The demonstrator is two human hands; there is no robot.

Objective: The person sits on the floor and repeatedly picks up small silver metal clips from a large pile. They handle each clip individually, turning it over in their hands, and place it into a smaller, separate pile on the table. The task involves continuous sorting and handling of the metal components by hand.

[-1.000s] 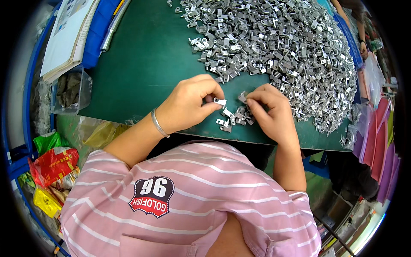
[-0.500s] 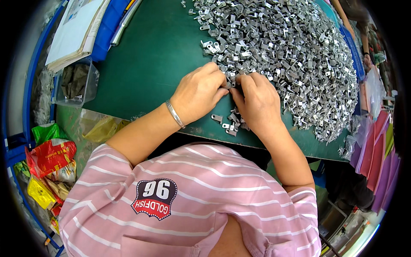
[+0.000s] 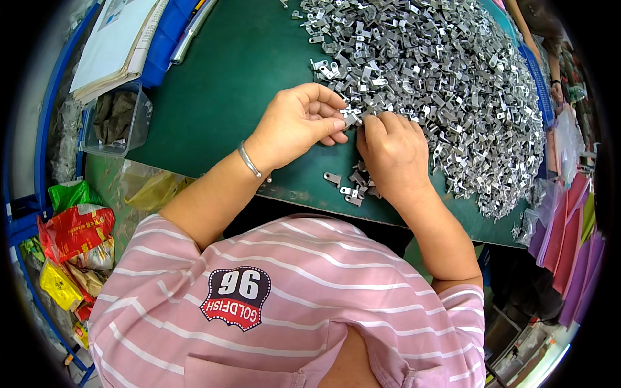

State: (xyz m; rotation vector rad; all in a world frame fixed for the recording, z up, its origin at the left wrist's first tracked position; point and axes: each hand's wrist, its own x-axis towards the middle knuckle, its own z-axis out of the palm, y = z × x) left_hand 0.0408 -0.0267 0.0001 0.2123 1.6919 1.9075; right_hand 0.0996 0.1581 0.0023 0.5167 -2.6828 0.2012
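Small grey metal brackets, flat with a hole in one end, lie in a broad heap (image 3: 414,71) on the green tabletop (image 3: 233,84). My left hand (image 3: 304,119), with a silver bangle at the wrist, has its thumb and forefinger at a small metal bracket (image 3: 350,119) by the heap's near edge. Close beside it, my right hand (image 3: 394,152) is closed with its fingers bent down; its thumb side meets the same spot, and what its fingertips grip is hidden. Several loose brackets (image 3: 351,194) lie nearer me, below the right hand.
A clear plastic tub (image 3: 138,129) with dark cloth stands left, beside a paper stack (image 3: 113,58) and a blue tray (image 3: 157,64). Coloured packets (image 3: 74,236) sit lower left. Another person's arm (image 3: 522,29) shows at the far right, near a blue basket (image 3: 535,84).
My left hand has opened its fingers somewhat and turned, so the bracket at its fingertips shows more. The right hand has shifted only slightly.
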